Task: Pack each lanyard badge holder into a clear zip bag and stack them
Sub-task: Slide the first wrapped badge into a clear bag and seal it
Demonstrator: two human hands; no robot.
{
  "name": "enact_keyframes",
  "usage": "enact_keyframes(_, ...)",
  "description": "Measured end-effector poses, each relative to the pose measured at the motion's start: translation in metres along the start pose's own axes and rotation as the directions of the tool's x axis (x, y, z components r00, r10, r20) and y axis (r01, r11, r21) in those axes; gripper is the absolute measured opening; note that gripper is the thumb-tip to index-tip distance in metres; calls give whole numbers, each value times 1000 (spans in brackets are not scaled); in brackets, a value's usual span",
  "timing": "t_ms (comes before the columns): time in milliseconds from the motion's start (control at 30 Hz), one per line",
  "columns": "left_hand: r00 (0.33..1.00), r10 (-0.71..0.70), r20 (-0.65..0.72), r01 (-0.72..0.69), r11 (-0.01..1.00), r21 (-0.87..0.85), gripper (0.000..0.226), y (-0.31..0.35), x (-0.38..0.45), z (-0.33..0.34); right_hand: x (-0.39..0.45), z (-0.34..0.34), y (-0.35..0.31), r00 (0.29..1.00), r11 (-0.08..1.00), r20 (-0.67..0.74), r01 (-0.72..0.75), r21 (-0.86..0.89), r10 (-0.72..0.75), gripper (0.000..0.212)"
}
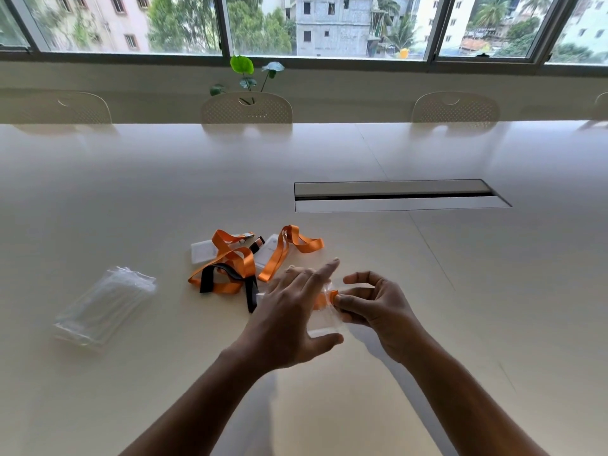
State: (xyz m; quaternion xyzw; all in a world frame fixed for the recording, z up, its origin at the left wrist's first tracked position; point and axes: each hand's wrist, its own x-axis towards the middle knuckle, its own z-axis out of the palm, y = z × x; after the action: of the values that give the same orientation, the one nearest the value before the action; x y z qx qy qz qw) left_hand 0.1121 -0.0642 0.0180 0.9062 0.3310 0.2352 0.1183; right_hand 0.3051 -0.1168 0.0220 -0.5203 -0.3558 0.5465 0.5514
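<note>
The white tabletop (131,192) ran wide before me, a long cable hatch (398,195) set into it at the far right. A stack of empty clear zip bags (105,307) lay at the near left. Right of it sat a tangle of orange and black lanyards with badge holders (237,261). My left hand (289,320) spread flat, fingers straight, over a clear zip bag (325,319) while my right hand (375,304) pinched its edge beside an orange lanyard (324,299) inside.
</note>
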Motion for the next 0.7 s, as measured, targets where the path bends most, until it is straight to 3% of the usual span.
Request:
enact_keyframes(233, 998, 14, -57, -22, 991, -131, 118, 7, 5, 1, 0, 2, -1, 999, 998, -33, 43, 38, -42, 57)
enact_keyframes(300, 986, -70, -150, 43, 984, -173, 112, 1, 1, -2, 2, 0, -2, 999, 995, -33, 33, 96, -30, 59)
enact_keyframes(367, 935, -254, -246, 166, 930, -329, 100, -8, -4, -8, 4, -1, -3, 999, 990, -38, 27, 137, -22, 61)
enact_keyframes(467, 797, -546, -260, 270, 707, -654, 75, -18, -9, -16, 7, -2, -2, 1000, 983, -29, 16, 183, -11, 56)
enact_keyframes(533, 728, -680, -84, 308, 434, -847, 66, -24, -11, -21, 8, -2, -1, 1000, 978, -26, 9, 208, -4, 51)
enact_keyframes(633, 724, -642, 254, 364, 43, -930, 53, -28, -14, -27, 11, 0, -2, 1000, 976, -12, -5, 216, 8, 50)
enact_keyframes(700, 730, -586, 351, 393, -61, -918, 45, -27, -13, -27, 12, 3, -4, 1000, 979, -2, -7, 204, 7, 49)
